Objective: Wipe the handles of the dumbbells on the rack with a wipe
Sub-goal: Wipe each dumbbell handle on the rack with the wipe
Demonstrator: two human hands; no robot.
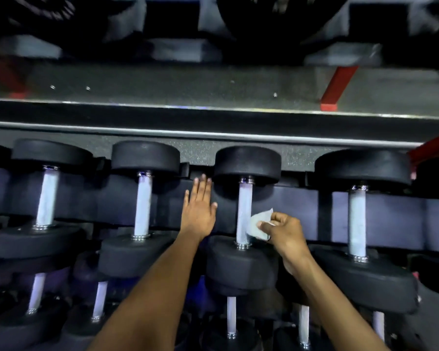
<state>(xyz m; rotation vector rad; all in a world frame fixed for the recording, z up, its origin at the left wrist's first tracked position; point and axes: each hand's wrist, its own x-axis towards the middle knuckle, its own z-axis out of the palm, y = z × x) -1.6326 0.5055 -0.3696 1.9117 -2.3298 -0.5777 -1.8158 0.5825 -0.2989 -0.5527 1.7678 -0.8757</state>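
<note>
Pinching wipe (260, 222) beside handle (243, 214), right hand (284, 230).

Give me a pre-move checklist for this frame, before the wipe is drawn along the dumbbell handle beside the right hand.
1. Wipe in grip: ok. The right hand pinches the white wipe.
2. Wipe against the handle: ok. Its edge meets the right side of the third dumbbell's handle in the upper row, near the lower end.
3. Wipe wrapped around the handle: not ok. It sits beside the handle only.
4. Left hand out of the wiping path: ok. The left hand lies flat, fingers straight, on the rack padding left of the handle.
5. Dumbbell seated: ok. It rests in its cradle.
6. Wipe damp or clean: cannot tell.
</note>
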